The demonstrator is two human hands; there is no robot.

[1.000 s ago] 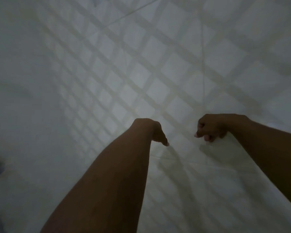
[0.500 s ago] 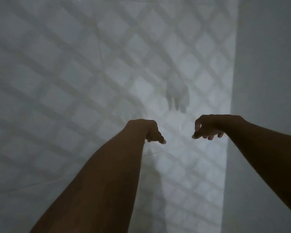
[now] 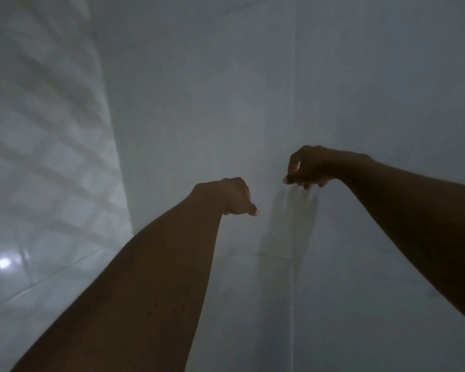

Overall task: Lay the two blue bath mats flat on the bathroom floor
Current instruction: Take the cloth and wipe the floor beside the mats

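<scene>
Neither blue bath mat is in view. Both of my bare forearms stretch out in front of me in dim light. My left hand (image 3: pixel 235 197) is at the centre, knuckles up, fingers curled loosely downward, thumb tip pointing right, with nothing in it. My right hand (image 3: pixel 308 167) is a little higher and to the right, its fingers curled in and empty. The two hands are a short gap apart and touch nothing.
A plain pale tiled wall (image 3: pixel 253 89) fills the middle and right, with a vertical grout line (image 3: pixel 295 76). On the left a second tiled wall (image 3: pixel 43 157) carries a lattice shadow pattern and a bright light reflection (image 3: pixel 3 263). The walls meet in a corner (image 3: pixel 116 157).
The view has swung to the right: the lattice-shadowed wall slid from the centre to the left edge, and the plain wall now fills most of the frame. My hands stay curled and empty, the right slightly higher.
</scene>
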